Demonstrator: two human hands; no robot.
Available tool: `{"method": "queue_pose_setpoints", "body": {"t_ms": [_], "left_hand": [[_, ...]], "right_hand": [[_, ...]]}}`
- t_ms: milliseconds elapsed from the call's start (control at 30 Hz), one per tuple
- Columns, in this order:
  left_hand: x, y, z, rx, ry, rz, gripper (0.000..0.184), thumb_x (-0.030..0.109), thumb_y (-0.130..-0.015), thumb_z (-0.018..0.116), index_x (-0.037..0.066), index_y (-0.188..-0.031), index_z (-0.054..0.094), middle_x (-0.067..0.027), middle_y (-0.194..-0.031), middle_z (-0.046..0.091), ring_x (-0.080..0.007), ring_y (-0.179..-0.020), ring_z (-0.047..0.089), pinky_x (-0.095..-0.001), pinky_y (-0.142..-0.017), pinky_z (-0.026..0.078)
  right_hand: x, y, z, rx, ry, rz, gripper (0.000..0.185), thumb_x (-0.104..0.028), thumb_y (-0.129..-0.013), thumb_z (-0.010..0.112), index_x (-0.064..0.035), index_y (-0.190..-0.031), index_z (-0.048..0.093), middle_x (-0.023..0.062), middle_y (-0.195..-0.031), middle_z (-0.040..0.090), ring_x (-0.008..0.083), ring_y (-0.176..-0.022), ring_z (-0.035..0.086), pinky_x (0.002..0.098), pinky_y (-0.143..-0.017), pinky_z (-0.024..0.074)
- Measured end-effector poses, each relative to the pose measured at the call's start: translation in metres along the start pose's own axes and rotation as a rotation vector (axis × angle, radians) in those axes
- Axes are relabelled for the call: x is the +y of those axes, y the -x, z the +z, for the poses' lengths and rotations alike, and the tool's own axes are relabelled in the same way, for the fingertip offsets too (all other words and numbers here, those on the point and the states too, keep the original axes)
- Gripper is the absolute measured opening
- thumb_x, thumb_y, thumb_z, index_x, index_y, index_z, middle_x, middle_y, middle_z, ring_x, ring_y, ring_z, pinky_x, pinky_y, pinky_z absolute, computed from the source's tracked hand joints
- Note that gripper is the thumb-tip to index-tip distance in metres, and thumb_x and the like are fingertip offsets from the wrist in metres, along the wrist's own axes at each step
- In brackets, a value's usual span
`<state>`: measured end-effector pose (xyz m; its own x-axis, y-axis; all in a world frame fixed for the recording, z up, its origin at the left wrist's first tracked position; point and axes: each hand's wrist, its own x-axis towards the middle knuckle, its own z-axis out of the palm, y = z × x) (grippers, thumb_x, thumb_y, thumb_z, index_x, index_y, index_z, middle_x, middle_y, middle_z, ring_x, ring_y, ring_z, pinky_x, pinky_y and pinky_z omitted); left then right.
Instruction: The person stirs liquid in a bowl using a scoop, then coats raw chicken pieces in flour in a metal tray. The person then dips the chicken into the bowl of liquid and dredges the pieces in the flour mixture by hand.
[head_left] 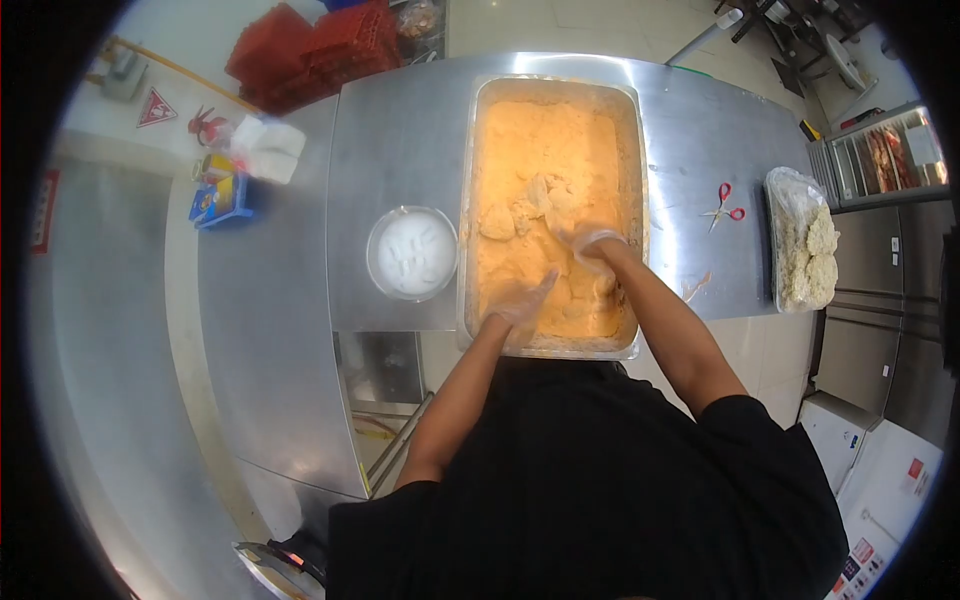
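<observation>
A long metal tray [643,200] holds orange powder [540,130] with a few coated lumps [497,222] near its middle. My left hand [520,303], in a clear plastic glove, is over the powder at the lower left of the tray, its fingers apart and pointing up and right. In the right half of the tray is my right hand [592,245], gloved too; its fingers are partly hidden, blurred and close to the powder and a lump, so I cannot tell what they hold.
Left of the tray stands a round bowl [411,253] with white contents. Red-handled scissors [723,206] and a plastic-wrapped tray of pale pieces [806,245] lie to the right. A blue box [222,200] and red crates [310,50] are at the upper left.
</observation>
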<state>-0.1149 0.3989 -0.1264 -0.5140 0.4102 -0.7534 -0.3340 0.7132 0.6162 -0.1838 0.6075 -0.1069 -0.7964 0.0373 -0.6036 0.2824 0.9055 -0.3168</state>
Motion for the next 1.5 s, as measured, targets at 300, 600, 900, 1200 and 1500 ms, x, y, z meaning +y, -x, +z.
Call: {"method": "queue_pose_setpoints", "body": {"t_ms": [300, 600, 900, 1200, 1500], "left_hand": [[-0.047, -0.061, 0.078, 0.114, 0.841, 0.401, 0.077, 0.059, -0.091, 0.048, 0.005, -0.145, 0.035, -0.0128, -0.146, 0.040, -0.0255, -0.131, 0.040, -0.0350, -0.109, 0.030], [0.062, 0.006, -0.045, 0.267, 0.921, 0.168, 0.074, 0.061, -0.093, 0.039, 0.009, -0.146, 0.032, -0.0106, -0.148, 0.037, -0.0266, -0.132, 0.040, -0.0430, -0.109, 0.031], [0.065, 0.085, 0.016, -0.075, 1.711, 0.089, 0.068, 0.060, -0.096, 0.034, 0.016, -0.147, 0.029, -0.0089, -0.149, 0.035, -0.0301, -0.134, 0.038, -0.0557, -0.109, 0.030], [0.109, 0.072, 0.025, -0.077, 1.969, -0.038, 0.098, 0.085, -0.080, 0.015, 0.016, -0.147, 0.030, -0.0111, -0.147, 0.038, -0.0336, -0.131, 0.041, -0.0589, -0.106, 0.032], [0.074, 0.024, 0.048, 0.139, 1.841, -0.141, 0.093, 0.082, -0.081, 0.033, 0.020, -0.150, 0.026, -0.0085, -0.149, 0.037, -0.0342, -0.133, 0.038, -0.0507, -0.111, 0.025]], "right_hand": [[0.004, 0.046, 0.017, -0.434, -0.584, 0.211, 0.047, -0.047, -0.091, 0.055, -0.0054, -0.114, 0.061, 0.0160, -0.111, 0.061, 0.0266, -0.098, 0.054, 0.0449, -0.079, 0.0452], [-0.012, 0.013, -0.051, -0.160, -1.301, -0.063, 0.085, -0.069, -0.089, 0.040, -0.0050, -0.143, 0.038, 0.0167, -0.154, 0.024, 0.0284, -0.140, 0.027, 0.0534, -0.109, 0.0260], [-0.085, -0.112, -0.079, 0.043, 0.112, -0.353, 0.070, -0.058, -0.094, 0.037, -0.0064, -0.140, 0.043, 0.0141, -0.145, 0.041, 0.0318, -0.133, 0.040, 0.0416, -0.108, 0.0341], [-0.060, -0.090, -0.030, -0.534, 0.402, -0.428, 0.061, -0.056, -0.095, 0.036, -0.0159, -0.140, 0.046, 0.0183, -0.140, 0.045, 0.0349, -0.123, 0.048, 0.0442, -0.100, 0.0400], [-0.027, -0.045, -0.008, -0.680, 0.078, -0.132, 0.062, -0.054, -0.094, 0.042, -0.0060, -0.131, 0.053, 0.0197, -0.137, 0.049, 0.0308, -0.121, 0.048, 0.0434, -0.096, 0.0391]]}}
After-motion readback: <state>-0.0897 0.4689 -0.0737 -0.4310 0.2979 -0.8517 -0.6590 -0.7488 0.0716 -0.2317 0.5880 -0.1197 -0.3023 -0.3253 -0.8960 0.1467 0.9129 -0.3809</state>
